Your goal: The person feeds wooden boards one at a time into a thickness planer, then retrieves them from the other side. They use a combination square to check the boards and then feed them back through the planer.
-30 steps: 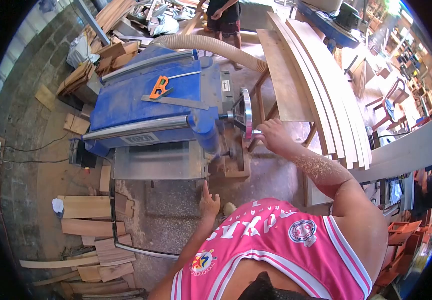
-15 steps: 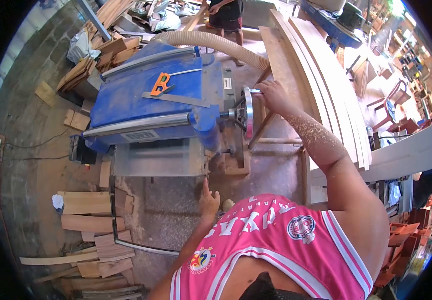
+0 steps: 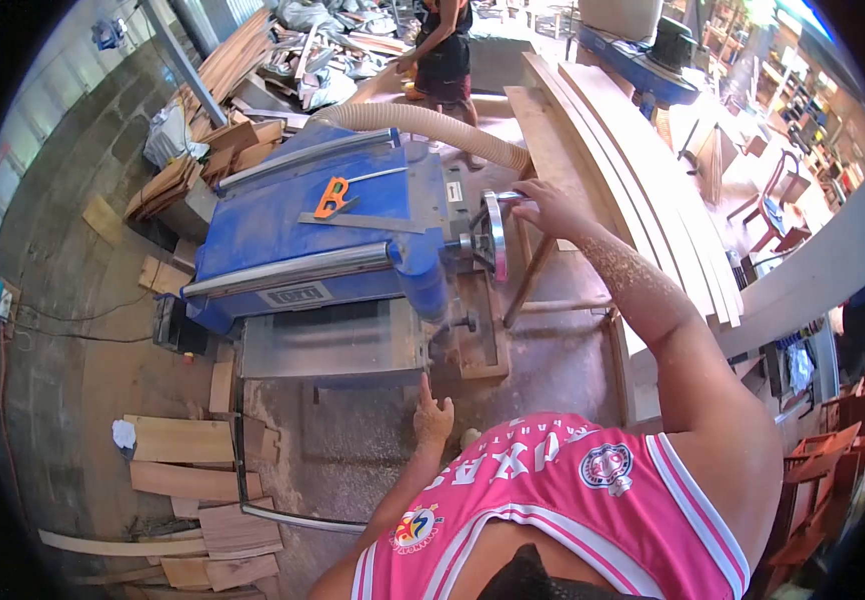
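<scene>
A blue thickness planer (image 3: 283, 240) stands in front of me, a metal handwheel (image 3: 494, 236) on its right side. My right hand (image 3: 551, 210) is closed on the handwheel's crank handle, near the top of the wheel. Lower down, my left hand (image 3: 434, 415) has its index finger stretched up to the front right corner of the planer's metal bed (image 3: 333, 340), with the thumb apart and nothing held. On the planer's dusty top lie an orange square (image 3: 333, 198) and a steel rule (image 3: 368, 222). Wood dust coats my right forearm.
Long boards (image 3: 643, 190) rest on a wooden stand to the right. A ribbed hose (image 3: 433, 122) runs behind the planer. Offcuts (image 3: 183, 440) lie on the floor at left. A person (image 3: 443, 60) stands beyond the planer, near scrap wood.
The view has tilted up and shifted slightly, so the planer sits lower in it. My right hand stays at the handwheel's crank and my left at the bed corner. More of the other person shows.
</scene>
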The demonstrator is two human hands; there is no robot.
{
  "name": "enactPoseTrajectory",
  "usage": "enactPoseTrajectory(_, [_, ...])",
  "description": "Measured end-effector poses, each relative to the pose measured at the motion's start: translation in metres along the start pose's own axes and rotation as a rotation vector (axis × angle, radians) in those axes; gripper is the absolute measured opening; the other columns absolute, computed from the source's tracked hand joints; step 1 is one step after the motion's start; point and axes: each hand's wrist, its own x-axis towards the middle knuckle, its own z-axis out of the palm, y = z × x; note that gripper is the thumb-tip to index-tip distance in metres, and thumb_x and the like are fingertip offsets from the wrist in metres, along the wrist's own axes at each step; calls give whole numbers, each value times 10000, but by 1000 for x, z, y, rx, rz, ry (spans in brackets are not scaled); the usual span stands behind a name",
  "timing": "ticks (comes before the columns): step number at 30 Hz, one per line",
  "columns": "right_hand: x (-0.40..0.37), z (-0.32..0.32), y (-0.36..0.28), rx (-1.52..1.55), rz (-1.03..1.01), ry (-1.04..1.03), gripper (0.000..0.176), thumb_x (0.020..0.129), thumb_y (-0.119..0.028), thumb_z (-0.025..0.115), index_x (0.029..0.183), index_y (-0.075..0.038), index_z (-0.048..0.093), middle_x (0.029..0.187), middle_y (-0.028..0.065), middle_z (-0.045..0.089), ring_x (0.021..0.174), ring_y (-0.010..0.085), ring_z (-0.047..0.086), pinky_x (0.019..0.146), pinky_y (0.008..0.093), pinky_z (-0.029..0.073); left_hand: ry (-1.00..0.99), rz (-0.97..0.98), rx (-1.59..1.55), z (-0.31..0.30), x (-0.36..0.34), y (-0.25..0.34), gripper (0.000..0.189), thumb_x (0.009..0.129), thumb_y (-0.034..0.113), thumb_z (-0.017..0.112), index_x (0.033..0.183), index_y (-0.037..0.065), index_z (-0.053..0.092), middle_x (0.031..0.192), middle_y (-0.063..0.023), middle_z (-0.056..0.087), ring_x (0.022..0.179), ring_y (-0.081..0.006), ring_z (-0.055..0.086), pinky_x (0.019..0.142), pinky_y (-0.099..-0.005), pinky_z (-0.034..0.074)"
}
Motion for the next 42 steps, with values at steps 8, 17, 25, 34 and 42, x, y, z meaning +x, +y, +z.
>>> enactPoseTrajectory(8, [-6,-6,-12,-52,-174,-22,253,883,-209,610,1089,-65,635,1066,144,642,1089,335,556,930,419,439,-15,3,-65,-2,4,-3,822,825,182,628,1505,156,168,1259,-256,554,983,-381,640,844,-474,510])
enactPoseTrajectory(17, [-21,-19,-39,-170,-20,-91,321,869,-269,638,1108,-55,616,1040,149,637,1023,319,577,899,409,451,-46,15,-177,3,5,-11,847,817,168,638,1509,152,151,1359,-267,465,1022,-375,628,876,-447,509])
enactPoseTrajectory(25, [-33,-40,15,143,193,159,545,882,-415,636,1252,-28,534,1217,210,584,1177,336,529,993,419,421,-45,57,-257,10,4,-18,856,811,166,651,1507,128,154,1390,-280,419,1173,-407,527,1008,-462,417])
enactPoseTrajectory(34, [-56,-21,148,-58,502,183,617,885,-402,617,1320,6,458,1324,249,500,1274,376,437,1052,441,377,108,221,108,9,-9,-23,790,773,157,689,1442,17,292,1454,-294,298,1339,-452,305,1121,-499,266])
enactPoseTrajectory(42, [-30,9,203,-268,475,-12,602,911,-332,578,1344,44,392,1344,252,444,1307,376,372,1093,418,326,110,99,185,-3,-76,36,713,779,130,683,1415,57,369,1477,-258,286,1363,-436,280,1124,-505,254])
